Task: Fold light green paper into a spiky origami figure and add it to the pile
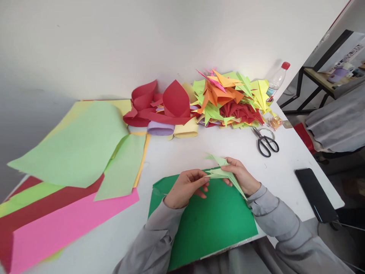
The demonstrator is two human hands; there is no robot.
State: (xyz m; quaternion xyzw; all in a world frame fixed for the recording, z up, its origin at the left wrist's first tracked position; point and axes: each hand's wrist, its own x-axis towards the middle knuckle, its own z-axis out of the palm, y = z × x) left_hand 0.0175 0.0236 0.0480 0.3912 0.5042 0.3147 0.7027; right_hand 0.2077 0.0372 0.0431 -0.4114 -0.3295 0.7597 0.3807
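Note:
A light green folded paper crane (pixel 225 172), with thin pointed ends, is held over a dark green board (pixel 211 217) near the table's front edge. My right hand (pixel 242 175) is closed around its middle, thumb on top. With thumb and fingertips, my left hand (pixel 188 186) pinches one narrow point of the crane on its left side. Behind my hands rises a heap of folded paper cranes (pixel 225 95) in orange, red, yellow and green. Black-handled scissors (pixel 266 144) lie right of the crane, beside a roll of clear tape (pixel 267 134).
Large sheets of light green paper (pixel 76 144) and pink paper (pixel 74 224) cover the table's left side. Curled red paper strips (pixel 175 101) stand by the wall. A plastic bottle (pixel 276 80) is at the back right, a black phone (pixel 315 194) at the right edge. Someone's grey clothing (pixel 339 118) shows beyond.

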